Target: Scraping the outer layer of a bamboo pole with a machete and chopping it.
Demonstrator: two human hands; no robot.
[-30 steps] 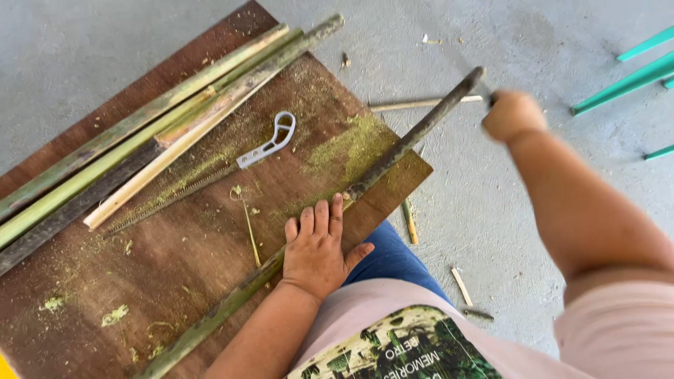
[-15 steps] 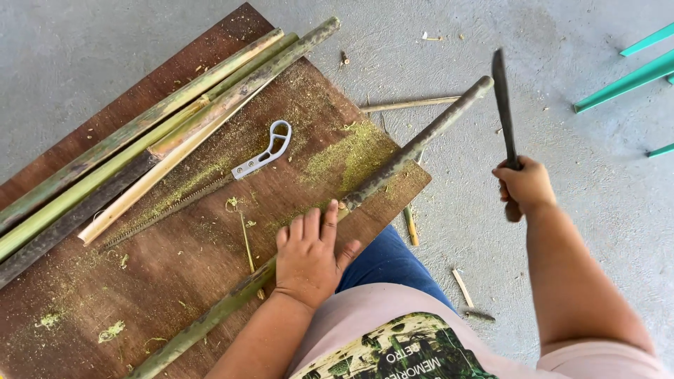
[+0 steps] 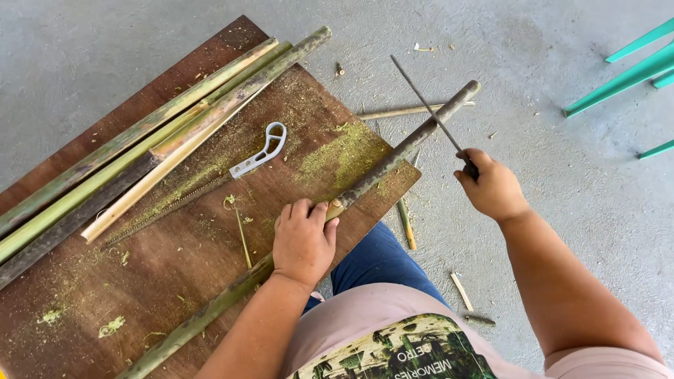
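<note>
Grey concrete floor (image 3: 576,231) fills the frame, with teal chair legs (image 3: 625,74) at the upper right edge. Across the left half lies a large brown wooden board (image 3: 175,281), dusted with green shavings. Along its upper left edge rests a bundle of split bamboo strips (image 3: 140,161), lying side by side. One long bamboo pole (image 3: 365,182) runs diagonally from the bottom of the frame up past the board's right corner, its far end out over the floor. The left hand (image 3: 303,242) presses down on this pole at mid-frame, fingers curled over it and gripping. The right hand (image 3: 491,186), right of centre, is closed tight around the handle of a long thin blade (image 3: 427,109), whose edge meets the pole near its upper end. A hand saw with a white handle (image 3: 261,156) lies on the board beside the strips. Small bamboo offcuts (image 3: 407,223) lie scattered on the floor near the board's corner.
</note>
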